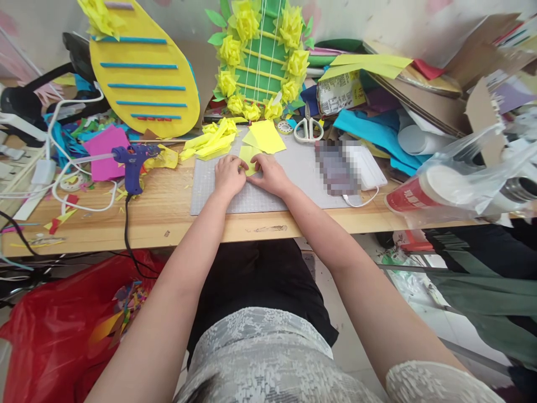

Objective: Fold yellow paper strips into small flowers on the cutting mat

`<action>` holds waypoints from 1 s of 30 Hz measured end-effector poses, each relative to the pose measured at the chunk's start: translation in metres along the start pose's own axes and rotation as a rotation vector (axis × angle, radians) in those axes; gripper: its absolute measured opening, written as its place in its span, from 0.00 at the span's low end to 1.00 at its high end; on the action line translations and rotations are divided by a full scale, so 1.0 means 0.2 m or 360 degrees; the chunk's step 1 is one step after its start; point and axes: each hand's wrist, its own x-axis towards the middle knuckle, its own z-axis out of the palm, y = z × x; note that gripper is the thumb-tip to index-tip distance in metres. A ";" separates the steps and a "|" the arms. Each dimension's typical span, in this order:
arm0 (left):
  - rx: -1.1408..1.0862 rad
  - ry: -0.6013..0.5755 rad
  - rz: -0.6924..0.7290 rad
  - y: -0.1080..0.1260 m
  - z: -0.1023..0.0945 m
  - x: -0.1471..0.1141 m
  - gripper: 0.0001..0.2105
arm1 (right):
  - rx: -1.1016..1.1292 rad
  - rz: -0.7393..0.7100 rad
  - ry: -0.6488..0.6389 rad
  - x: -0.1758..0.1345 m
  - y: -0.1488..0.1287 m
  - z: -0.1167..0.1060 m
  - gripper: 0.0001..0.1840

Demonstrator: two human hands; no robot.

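Observation:
A small piece of yellow paper (249, 154) lies on the grey cutting mat (293, 193) between my two hands. My left hand (230, 176) has its fingers curled at the paper's left edge. From the other side, my right hand (271, 176) pinches it, thumb and fingertips close to my left fingers. Just beyond are square yellow sheets (267, 137) and, to their left, a heap of folded yellow paper strips (213, 140). A green paper piece with yellow paper flowers and white strings (262, 67) stands behind them.
A purple glue gun (133, 168) stands left, its black cord hanging off the table. Scissors (308, 129), a blurred phone-like object (338, 168) and a white power bank (364, 164) lie right. A red cup (419, 190) sits in a plastic bag. A yellow pear-shaped board (145, 75) leans behind.

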 end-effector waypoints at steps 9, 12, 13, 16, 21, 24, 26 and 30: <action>-0.0150 0.0189 0.0178 -0.03 -0.02 0.01 0.21 | 0.0443 0.0377 0.0354 0.04 0.10 -0.01 0.11; -0.0148 0.0180 0.0131 -0.04 0.00 0.03 0.23 | 0.0416 0.0467 0.0392 0.04 0.11 -0.02 0.13; -0.0135 0.0167 0.0119 -0.05 0.00 0.04 0.24 | 0.0394 0.0477 0.0376 0.04 0.11 -0.02 0.14; -0.0065 0.0066 0.0162 -0.05 -0.01 0.06 0.27 | 0.0275 0.0430 0.0275 0.02 0.08 -0.03 0.19; 0.0131 -0.0082 0.0276 -0.03 -0.11 0.04 0.28 | 0.0100 0.0290 0.0133 0.01 0.04 -0.04 0.25; 0.0159 -0.0028 0.0262 -0.03 -0.15 0.02 0.28 | 0.0069 0.0226 0.0057 0.02 0.05 -0.04 0.29; 0.0108 -0.0043 0.0356 -0.05 -0.15 0.02 0.29 | 0.0077 0.0197 0.0042 0.02 0.06 -0.04 0.31; 0.0137 -0.0157 0.0513 -0.07 -0.13 0.03 0.29 | 0.0122 0.0253 0.0158 0.02 0.06 -0.04 0.30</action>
